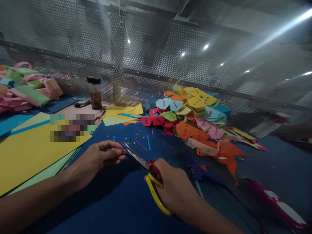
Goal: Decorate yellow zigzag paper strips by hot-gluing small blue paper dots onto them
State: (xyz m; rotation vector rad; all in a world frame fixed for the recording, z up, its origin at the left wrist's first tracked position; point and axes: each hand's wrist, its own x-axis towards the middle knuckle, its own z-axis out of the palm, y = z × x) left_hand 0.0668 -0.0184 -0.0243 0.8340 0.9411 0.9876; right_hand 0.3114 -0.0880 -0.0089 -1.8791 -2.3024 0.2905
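Note:
My right hand (174,185) grips a pair of scissors (140,160) with red and yellow handles. The blades look almost closed and point up and to the left. At their tip is my left hand (103,154), its thumb and forefinger pinched on a small bit of blue paper (123,149). Most of that bit is hidden by the fingertips. Tiny coloured paper scraps (131,138) and a thin blue strip (148,142) lie on the dark blue table (117,201) just beyond the hands.
Coloured paper sheets (36,152) are stacked at left. Behind stand a black-lidded jar (95,94) and folded paper pieces (21,87). Dotted paper cut-outs (195,97) are heaped at right, near a dark blue glue gun (204,174) and a magenta device (275,201). Perforated metal panels (136,65) close the back.

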